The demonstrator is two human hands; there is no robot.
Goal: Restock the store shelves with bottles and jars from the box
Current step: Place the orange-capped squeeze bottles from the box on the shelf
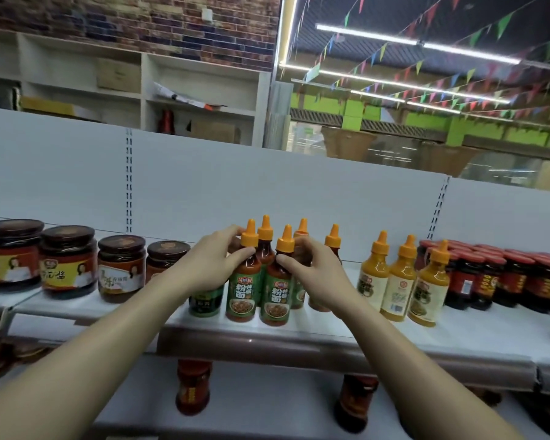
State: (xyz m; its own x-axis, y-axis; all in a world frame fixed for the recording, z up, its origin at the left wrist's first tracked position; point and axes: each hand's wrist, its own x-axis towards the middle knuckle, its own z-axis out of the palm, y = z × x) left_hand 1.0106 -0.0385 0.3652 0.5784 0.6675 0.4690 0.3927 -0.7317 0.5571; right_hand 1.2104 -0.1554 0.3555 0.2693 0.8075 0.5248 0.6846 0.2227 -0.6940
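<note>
Two bare forearms, left hand [215,265] and right hand [314,274] ungloved, sleeveless

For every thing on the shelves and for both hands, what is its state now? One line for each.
left hand: grips the neck of a red sauce bottle.
right hand: grips another red bottle's neck.
red sauce bottles: upright, capped, clustered on the shelf.
yellow sauce bottles: upright, capped, in a row at right.
dark-lidded jars: upright, lids on, at left.
red-lidded jars: upright, closed, at far right.

Upright orange-capped sauce bottles [243,277] on shelf [330,325]
</note>
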